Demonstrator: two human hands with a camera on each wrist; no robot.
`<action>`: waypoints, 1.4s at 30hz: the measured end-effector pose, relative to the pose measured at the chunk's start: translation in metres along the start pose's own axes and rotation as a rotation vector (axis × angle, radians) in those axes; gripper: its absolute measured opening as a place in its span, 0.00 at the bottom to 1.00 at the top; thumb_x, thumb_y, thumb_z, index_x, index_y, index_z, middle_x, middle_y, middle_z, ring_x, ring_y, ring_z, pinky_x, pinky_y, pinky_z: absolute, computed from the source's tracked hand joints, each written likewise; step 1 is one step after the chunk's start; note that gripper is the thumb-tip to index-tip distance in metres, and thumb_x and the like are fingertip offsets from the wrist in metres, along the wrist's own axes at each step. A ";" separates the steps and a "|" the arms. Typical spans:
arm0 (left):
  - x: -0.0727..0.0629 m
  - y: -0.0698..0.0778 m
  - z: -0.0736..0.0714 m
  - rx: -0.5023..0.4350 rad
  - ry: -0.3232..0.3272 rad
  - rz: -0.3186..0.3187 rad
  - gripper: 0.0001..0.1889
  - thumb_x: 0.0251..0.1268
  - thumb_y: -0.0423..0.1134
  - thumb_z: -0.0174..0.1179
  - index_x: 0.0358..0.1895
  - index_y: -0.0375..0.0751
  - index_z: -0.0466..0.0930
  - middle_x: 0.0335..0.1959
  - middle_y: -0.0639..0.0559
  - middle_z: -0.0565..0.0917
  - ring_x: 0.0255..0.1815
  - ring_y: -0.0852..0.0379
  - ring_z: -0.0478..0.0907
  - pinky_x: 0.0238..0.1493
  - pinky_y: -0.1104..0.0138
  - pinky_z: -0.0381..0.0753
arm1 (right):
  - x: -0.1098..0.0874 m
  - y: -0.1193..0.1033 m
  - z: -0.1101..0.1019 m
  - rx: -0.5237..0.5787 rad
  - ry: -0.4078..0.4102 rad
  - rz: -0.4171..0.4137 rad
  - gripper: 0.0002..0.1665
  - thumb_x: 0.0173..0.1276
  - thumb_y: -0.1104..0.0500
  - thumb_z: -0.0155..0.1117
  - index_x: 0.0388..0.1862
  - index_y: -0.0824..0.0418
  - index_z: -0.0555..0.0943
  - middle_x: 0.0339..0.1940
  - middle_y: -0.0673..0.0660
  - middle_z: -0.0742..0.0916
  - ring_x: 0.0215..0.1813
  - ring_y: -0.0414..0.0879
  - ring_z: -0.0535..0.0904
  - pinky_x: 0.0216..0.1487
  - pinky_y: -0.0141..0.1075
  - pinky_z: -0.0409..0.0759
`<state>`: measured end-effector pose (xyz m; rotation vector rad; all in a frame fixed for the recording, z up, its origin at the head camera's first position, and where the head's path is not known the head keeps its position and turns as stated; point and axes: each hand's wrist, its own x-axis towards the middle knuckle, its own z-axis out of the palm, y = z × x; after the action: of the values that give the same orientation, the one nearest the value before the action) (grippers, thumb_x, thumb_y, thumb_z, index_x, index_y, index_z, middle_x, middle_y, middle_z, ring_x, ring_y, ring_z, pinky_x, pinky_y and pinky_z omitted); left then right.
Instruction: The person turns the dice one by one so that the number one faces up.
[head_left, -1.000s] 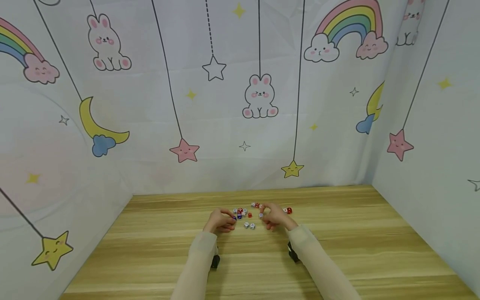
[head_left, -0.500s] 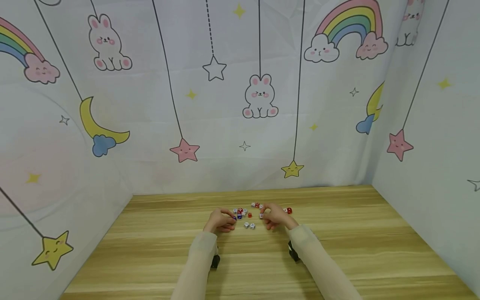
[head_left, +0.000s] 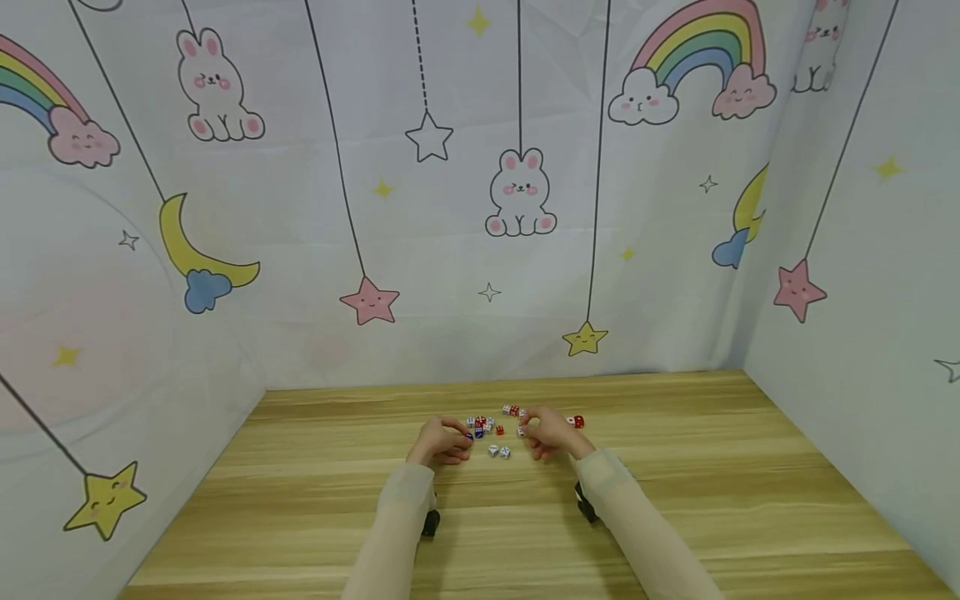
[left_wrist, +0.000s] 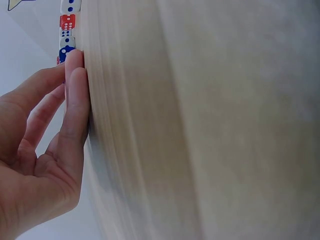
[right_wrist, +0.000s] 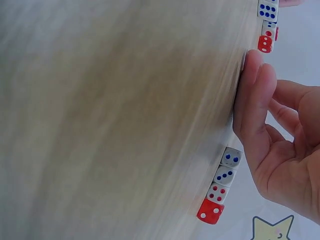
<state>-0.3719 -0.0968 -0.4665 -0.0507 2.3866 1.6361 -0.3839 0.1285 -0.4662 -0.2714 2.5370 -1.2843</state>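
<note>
In the head view my left hand (head_left: 444,442) is at the left of a group of small dice, its curved fingers and thumb pinching a blue die (head_left: 468,437). A second blue die (head_left: 479,432) is just to its right; the left wrist view shows a blue die (left_wrist: 66,52) right at the fingertips. My right hand (head_left: 549,433) has its index finger and thumb around a white die (head_left: 521,432), which the fingers hide in the right wrist view. A red die (head_left: 500,431) lies between the hands. Nearer are two white dice (head_left: 505,452).
Red and white dice (head_left: 513,411) form a short row behind, near the right index finger. More dice (head_left: 577,422) lie right of the right hand; the right wrist view shows them as a row ending in a red die (right_wrist: 210,211). A patterned cloth (head_left: 450,350) surrounds the wooden table (head_left: 510,542).
The white die at my right fingertips has turned and shifted slightly left, showing a different side. The left hand and the other dice look unmoved.
</note>
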 end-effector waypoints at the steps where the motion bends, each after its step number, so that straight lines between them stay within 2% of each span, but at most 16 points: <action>1: 0.001 -0.001 0.000 -0.002 -0.001 -0.005 0.12 0.55 0.30 0.59 0.44 0.31 0.77 0.22 0.41 0.84 0.16 0.60 0.79 0.23 0.65 0.80 | 0.000 0.000 0.000 0.000 -0.002 -0.002 0.10 0.69 0.61 0.47 0.44 0.64 0.73 0.15 0.54 0.73 0.12 0.41 0.71 0.12 0.30 0.70; 5: 0.007 -0.005 -0.001 -0.009 -0.012 -0.005 0.10 0.52 0.31 0.62 0.39 0.35 0.79 0.22 0.41 0.84 0.17 0.57 0.80 0.24 0.63 0.81 | 0.000 0.000 -0.001 0.006 -0.015 -0.017 0.12 0.70 0.60 0.47 0.48 0.62 0.72 0.15 0.54 0.72 0.12 0.42 0.70 0.11 0.31 0.69; 6: 0.011 -0.008 -0.003 -0.022 -0.032 0.017 0.09 0.51 0.32 0.63 0.37 0.36 0.80 0.20 0.42 0.84 0.16 0.57 0.80 0.22 0.64 0.80 | 0.000 -0.001 -0.001 -0.004 -0.015 -0.022 0.12 0.69 0.59 0.47 0.49 0.61 0.72 0.15 0.54 0.72 0.12 0.42 0.70 0.11 0.31 0.69; 9: 0.013 -0.009 -0.004 -0.019 -0.035 0.022 0.08 0.50 0.33 0.64 0.35 0.37 0.80 0.19 0.42 0.83 0.16 0.56 0.80 0.22 0.62 0.81 | 0.000 -0.002 -0.001 -0.054 -0.006 -0.037 0.12 0.68 0.59 0.50 0.48 0.59 0.72 0.14 0.54 0.72 0.11 0.41 0.70 0.11 0.32 0.70; 14: 0.008 -0.005 -0.002 -0.011 -0.004 -0.014 0.10 0.53 0.31 0.61 0.40 0.34 0.79 0.21 0.42 0.84 0.16 0.58 0.80 0.24 0.64 0.81 | 0.002 -0.004 0.003 -0.164 0.014 -0.051 0.08 0.64 0.60 0.55 0.42 0.59 0.74 0.13 0.52 0.73 0.10 0.40 0.70 0.10 0.31 0.71; 22: 0.004 -0.003 -0.002 -0.007 -0.009 0.007 0.13 0.55 0.31 0.59 0.44 0.31 0.77 0.23 0.40 0.84 0.15 0.61 0.79 0.22 0.66 0.80 | 0.004 -0.005 0.006 -0.250 0.035 -0.052 0.03 0.63 0.61 0.55 0.36 0.58 0.74 0.10 0.51 0.71 0.09 0.39 0.69 0.10 0.31 0.71; 35: 0.004 -0.003 -0.001 -0.014 -0.005 0.006 0.11 0.54 0.30 0.59 0.42 0.32 0.78 0.19 0.46 0.83 0.15 0.62 0.78 0.21 0.67 0.80 | 0.003 0.000 0.002 -0.099 0.000 -0.019 0.07 0.64 0.58 0.56 0.40 0.59 0.73 0.14 0.51 0.75 0.11 0.40 0.71 0.10 0.30 0.69; 42: 0.004 -0.003 0.000 -0.014 -0.006 0.003 0.11 0.53 0.30 0.60 0.41 0.32 0.78 0.19 0.45 0.83 0.14 0.61 0.78 0.20 0.67 0.80 | 0.001 0.000 0.001 -0.091 0.007 -0.020 0.07 0.62 0.61 0.57 0.39 0.60 0.74 0.15 0.52 0.76 0.12 0.40 0.72 0.11 0.30 0.70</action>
<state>-0.3754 -0.0978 -0.4705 -0.0443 2.3720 1.6525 -0.3843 0.1279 -0.4667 -0.3125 2.6090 -1.1804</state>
